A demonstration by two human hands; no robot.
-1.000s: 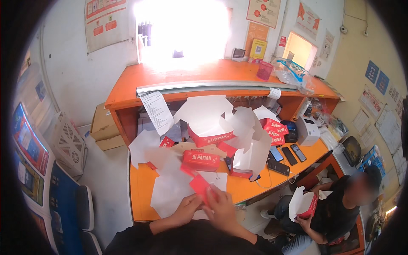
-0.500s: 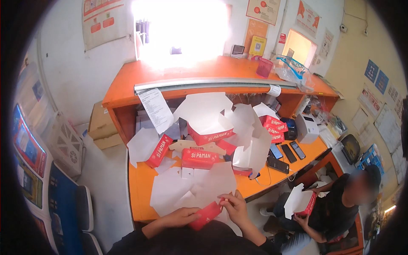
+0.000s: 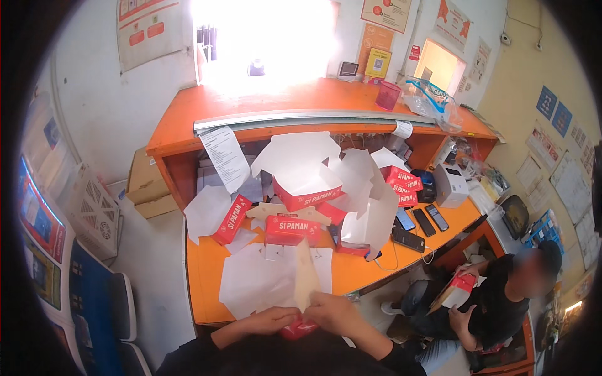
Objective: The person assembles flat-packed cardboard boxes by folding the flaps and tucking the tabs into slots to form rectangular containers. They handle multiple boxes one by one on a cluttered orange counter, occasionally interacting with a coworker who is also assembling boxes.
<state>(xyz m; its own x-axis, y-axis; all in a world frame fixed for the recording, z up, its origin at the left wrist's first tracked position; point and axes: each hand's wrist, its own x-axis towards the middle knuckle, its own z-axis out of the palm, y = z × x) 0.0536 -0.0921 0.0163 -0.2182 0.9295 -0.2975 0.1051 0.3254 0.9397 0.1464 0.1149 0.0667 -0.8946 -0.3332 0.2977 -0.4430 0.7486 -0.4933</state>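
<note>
Close to my body, a red and white cardboard food box [image 3: 298,329] is between my hands, its pale lid panel [image 3: 306,279] standing up on edge. My left hand [image 3: 271,320] is closed on its left side, fingers bent at the fold. On the other side my right hand [image 3: 337,313] grips the box near the base of the raised panel. Just beyond lie flat white carton blanks [image 3: 251,285] on the orange desk [image 3: 204,285]. Behind them stands a partly folded red box [image 3: 292,230]; more boxes with open white lids [image 3: 307,166] are piled at the back.
Several phones [image 3: 424,222] and a white printer [image 3: 451,187] sit on the desk's right. A raised orange counter [image 3: 282,103] runs behind, with a paper receipt [image 3: 224,160] hanging from it. At right, a seated co-worker [image 3: 495,301] holds another red box.
The box in my hands has turned, and its lid panel now stands upright. My right hand has come down and closer to my left. The co-worker has tilted and folded their box.
</note>
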